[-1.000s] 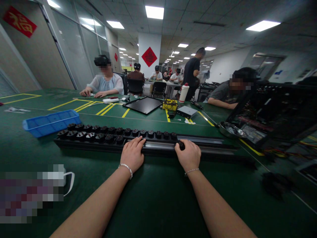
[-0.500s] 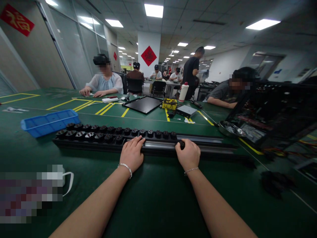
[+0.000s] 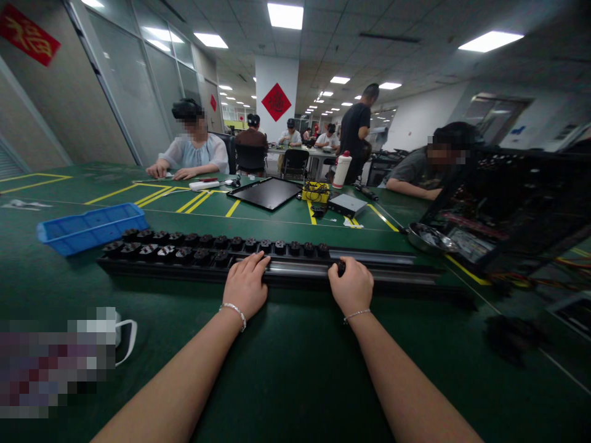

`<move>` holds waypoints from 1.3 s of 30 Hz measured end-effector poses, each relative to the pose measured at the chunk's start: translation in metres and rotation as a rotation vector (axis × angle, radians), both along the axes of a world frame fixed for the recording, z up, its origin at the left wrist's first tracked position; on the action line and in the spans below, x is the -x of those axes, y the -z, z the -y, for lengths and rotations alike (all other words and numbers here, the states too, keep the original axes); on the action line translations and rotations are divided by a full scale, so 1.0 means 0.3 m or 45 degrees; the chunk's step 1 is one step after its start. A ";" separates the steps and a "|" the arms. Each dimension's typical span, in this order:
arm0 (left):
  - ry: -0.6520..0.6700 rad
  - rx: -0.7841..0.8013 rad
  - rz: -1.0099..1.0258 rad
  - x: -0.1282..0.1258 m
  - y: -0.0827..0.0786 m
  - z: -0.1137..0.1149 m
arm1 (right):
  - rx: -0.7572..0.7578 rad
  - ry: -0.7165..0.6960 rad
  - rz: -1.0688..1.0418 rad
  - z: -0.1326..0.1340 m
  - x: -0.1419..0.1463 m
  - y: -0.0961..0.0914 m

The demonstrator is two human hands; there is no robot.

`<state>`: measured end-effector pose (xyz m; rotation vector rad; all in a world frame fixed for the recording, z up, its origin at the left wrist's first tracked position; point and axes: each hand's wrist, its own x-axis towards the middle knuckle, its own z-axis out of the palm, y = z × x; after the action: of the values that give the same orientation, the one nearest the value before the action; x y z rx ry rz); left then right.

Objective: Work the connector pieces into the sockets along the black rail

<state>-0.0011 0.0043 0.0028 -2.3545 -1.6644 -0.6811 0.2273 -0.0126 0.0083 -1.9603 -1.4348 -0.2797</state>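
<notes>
Metal bowl (image 3: 428,247) beyond right hand (image 3: 353,284), small parts inside, unclear. Blue bin (image 3: 92,231) left of left hand (image 3: 246,286). Right hand pinches black module (image 3: 341,268) at black rail (image 3: 298,269); left hand's fingers lie over rail, can't tell if gripping. Since a second ago, right hand and module shifted slightly right.

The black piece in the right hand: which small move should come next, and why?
Perhaps slide the black piece leftward along the front rail: the right hand pinches it there, and bare rail shows between it and the left hand.
</notes>
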 end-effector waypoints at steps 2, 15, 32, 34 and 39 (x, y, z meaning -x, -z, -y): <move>0.003 0.000 -0.005 0.001 0.000 0.000 | -0.005 0.004 0.004 -0.001 0.000 0.001; 0.000 -0.008 -0.047 -0.010 0.001 0.007 | -0.026 -0.054 0.053 -0.012 -0.047 0.006; 0.254 0.039 -0.078 -0.238 -0.010 0.041 | -0.110 -0.012 0.055 -0.016 -0.029 0.016; 0.226 0.053 -0.055 -0.290 -0.018 0.038 | -0.125 -0.015 0.058 -0.016 -0.028 0.019; 0.225 0.059 -0.021 -0.379 -0.025 0.036 | -0.145 -0.022 0.053 -0.017 -0.027 0.026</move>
<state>0.1127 -0.0066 0.0101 -2.5551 -1.4932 -0.6570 0.2353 -0.0076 0.0004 -1.8593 -1.4298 -0.3884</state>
